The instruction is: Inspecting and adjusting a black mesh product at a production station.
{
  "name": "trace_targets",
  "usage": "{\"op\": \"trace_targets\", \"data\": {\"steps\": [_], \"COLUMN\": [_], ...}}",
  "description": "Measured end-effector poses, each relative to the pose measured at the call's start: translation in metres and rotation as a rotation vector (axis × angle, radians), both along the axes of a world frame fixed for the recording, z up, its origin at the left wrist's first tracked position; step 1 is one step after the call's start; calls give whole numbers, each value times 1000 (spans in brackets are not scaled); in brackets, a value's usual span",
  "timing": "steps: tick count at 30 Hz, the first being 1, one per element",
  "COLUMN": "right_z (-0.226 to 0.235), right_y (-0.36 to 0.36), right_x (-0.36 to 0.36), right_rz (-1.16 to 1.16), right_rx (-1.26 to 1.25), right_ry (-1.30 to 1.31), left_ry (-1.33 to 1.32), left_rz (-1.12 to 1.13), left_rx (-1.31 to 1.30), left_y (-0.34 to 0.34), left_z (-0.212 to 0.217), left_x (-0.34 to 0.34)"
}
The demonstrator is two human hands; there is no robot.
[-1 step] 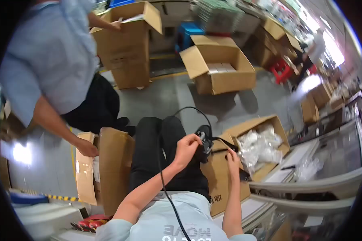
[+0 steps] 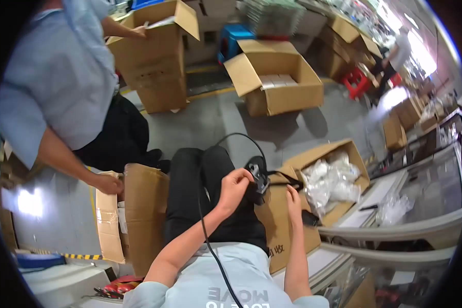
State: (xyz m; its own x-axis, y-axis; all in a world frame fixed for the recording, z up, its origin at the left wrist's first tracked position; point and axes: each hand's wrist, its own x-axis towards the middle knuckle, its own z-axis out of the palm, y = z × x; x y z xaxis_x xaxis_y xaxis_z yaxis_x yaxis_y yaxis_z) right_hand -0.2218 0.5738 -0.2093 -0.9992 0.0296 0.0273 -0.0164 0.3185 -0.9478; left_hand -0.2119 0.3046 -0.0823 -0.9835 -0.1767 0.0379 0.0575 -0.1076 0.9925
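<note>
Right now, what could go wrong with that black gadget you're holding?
The thin black cable crosses the left forearm, so it might snag when that arm moves. The small black-and-grey device seems pinched near its edge by the left hand, so it could slip.

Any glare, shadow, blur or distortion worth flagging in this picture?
Head view: glare whitens the floor at far left; a shadow lies beside the open box at upper centre; the pale bench edge at right bends with the lens; the distant person at upper right looks soft, while the left hand and right hand look clearer.
</note>
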Motion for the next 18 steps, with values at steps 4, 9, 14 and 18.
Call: {"op": "trace_targets", "data": {"steps": [4,9,14,18], "right_z": [-30,0,0,-4], "right_y": [-7,-33,-55,-56], "right_x": [18,14,-17,-48], "right_rz": [-64,12,262,545], "right_rx": [74,120,347,204], "right_ry": [-109,-167,119,-87], "left_ry": [-86,-138,-150,-175], "left_rz": [-74,-95,-82,-95], "left_rx": [-12,51,73,20], "left_y": [7,5,2,-5], "left_z": [1,-3,2,0], "left_x": [8,29,34,33]}}
